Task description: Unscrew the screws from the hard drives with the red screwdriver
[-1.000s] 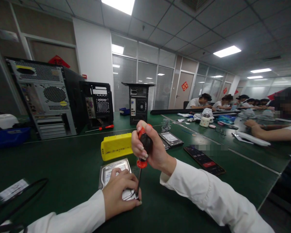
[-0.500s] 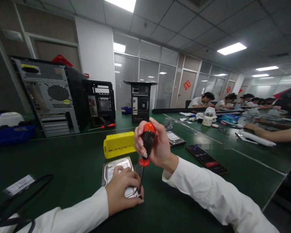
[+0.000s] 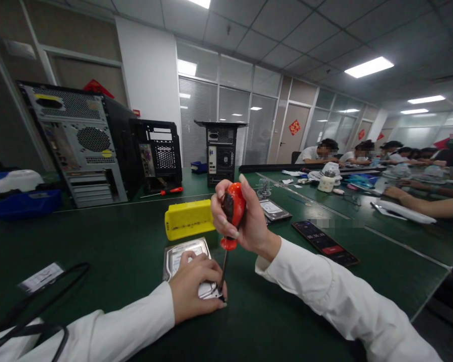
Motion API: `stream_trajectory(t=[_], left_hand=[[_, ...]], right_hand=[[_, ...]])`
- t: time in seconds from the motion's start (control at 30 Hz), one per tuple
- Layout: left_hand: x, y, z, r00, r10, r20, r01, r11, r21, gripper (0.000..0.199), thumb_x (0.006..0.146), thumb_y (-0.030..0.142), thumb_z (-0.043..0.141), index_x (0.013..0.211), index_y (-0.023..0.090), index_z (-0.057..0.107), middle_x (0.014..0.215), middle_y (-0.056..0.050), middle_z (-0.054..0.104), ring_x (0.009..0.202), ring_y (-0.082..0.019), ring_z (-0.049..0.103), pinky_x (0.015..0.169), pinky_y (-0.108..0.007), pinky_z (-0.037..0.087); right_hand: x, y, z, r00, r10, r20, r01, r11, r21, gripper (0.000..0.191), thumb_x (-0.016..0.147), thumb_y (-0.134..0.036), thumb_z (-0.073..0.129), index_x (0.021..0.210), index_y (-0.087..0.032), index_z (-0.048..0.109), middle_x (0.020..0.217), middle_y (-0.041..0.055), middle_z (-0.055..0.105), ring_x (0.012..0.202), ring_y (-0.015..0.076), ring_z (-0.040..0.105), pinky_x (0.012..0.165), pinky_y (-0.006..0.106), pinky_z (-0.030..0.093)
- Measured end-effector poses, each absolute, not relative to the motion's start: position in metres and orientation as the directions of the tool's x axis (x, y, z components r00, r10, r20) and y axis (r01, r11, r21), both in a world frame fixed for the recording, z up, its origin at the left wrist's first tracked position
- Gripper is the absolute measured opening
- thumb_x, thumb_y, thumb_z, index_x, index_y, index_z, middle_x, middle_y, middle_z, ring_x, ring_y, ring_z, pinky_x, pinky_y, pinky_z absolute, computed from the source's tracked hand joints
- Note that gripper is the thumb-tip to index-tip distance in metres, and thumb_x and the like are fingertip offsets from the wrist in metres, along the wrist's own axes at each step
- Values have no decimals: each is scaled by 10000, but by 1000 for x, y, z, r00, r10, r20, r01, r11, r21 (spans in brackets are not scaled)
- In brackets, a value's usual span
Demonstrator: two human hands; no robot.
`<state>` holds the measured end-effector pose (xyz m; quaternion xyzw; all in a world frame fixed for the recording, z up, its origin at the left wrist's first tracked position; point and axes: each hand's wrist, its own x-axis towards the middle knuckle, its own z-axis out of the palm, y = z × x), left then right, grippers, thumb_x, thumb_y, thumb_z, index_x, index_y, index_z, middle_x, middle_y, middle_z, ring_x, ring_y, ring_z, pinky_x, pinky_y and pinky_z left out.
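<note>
A silver hard drive (image 3: pixel 175 257) lies flat on the green tabletop. Over its near right part my left hand (image 3: pixel 198 281) is closed, thumb and fingers gripping the drive's edges. My right hand (image 3: pixel 249 221) wraps round the red and black handle of a screwdriver (image 3: pixel 234 208). The shaft points down, slightly tilted, and its tip meets the drive's near right corner beside my left fingertips. The screw head there is too small to make out. Just behind the drive sits a yellow bin (image 3: pixel 189 221), with small dark bits inside.
Another hard drive (image 3: pixel 275 210) and a phone (image 3: pixel 324 244) lie to the right. Computer cases (image 3: pixel 86 146) and a red-handled screwdriver (image 3: pixel 171 191) stand and lie behind. A black cable (image 3: pixel 73 274) and a label (image 3: pixel 41 277) are at left. Several people sit far right.
My right hand has turned the screwdriver handle, showing more red now. The view has shifted slightly. My left hand keeps its hold on the hard drive.
</note>
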<state>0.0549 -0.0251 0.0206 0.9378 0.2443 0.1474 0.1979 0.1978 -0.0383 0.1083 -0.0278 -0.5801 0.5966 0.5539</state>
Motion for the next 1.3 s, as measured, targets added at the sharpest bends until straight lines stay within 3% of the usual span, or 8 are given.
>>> stream_trajectory(t=[0.13, 0.47, 0.63, 0.77, 0.93, 1.17, 1.3], left_hand=[[54, -26, 21, 840, 512, 179, 394, -803, 446, 120, 641, 276, 791, 718, 268, 699, 868, 44, 665, 889, -203, 542, 819, -344, 182], [54, -24, 20, 846, 507, 164, 392, -801, 451, 107, 659, 276, 775, 732, 262, 698, 898, 31, 661, 906, -211, 533, 829, -361, 186], [54, -24, 21, 852, 499, 157, 395, -811, 431, 103, 671, 291, 763, 743, 266, 694, 899, 32, 660, 916, -204, 531, 832, -362, 194], [54, -24, 21, 852, 501, 153, 401, -812, 423, 105, 672, 302, 762, 745, 267, 696, 909, 30, 662, 919, -204, 535, 830, -361, 195], [54, -24, 19, 851, 497, 169, 391, -815, 429, 103, 671, 304, 766, 739, 266, 698, 889, 31, 663, 905, -210, 536, 826, -358, 200], [53, -24, 21, 858, 490, 156, 391, -818, 421, 103, 687, 318, 750, 754, 260, 698, 910, 18, 660, 911, -211, 539, 819, -362, 211], [53, -24, 20, 853, 498, 159, 393, -811, 433, 103, 676, 307, 761, 738, 258, 696, 905, 23, 662, 913, -213, 538, 826, -360, 203]], right_hand=[[199, -38, 109, -388, 695, 605, -637, 273, -721, 485, 896, -532, 207, 820, -159, 509, 557, -32, 466, 336, 30, 370, 347, 141, 284], [198, -37, 111, -382, 679, 627, -614, 320, -721, 300, 871, -416, 395, 803, -153, 523, 642, 6, 557, 464, 86, 534, 402, 182, 395], [197, -41, 111, -380, 698, 608, -579, 333, -744, 202, 857, -386, 439, 843, -187, 471, 609, -29, 545, 357, 41, 400, 348, 150, 288], [196, -41, 112, -378, 698, 609, -593, 322, -738, 229, 872, -426, 404, 839, -203, 438, 578, -58, 485, 342, 28, 344, 339, 134, 276], [198, -41, 114, -412, 691, 594, -611, 275, -743, 378, 912, -421, 238, 841, -165, 507, 600, -33, 446, 396, 36, 402, 367, 143, 300], [196, -42, 113, -377, 701, 606, -560, 349, -752, 279, 856, -417, 443, 800, -157, 526, 630, -27, 513, 447, 63, 522, 411, 171, 420], [193, -42, 111, -308, 733, 607, -516, 407, -754, 206, 845, -377, 496, 779, -185, 461, 550, -61, 498, 352, 46, 455, 334, 136, 345]])
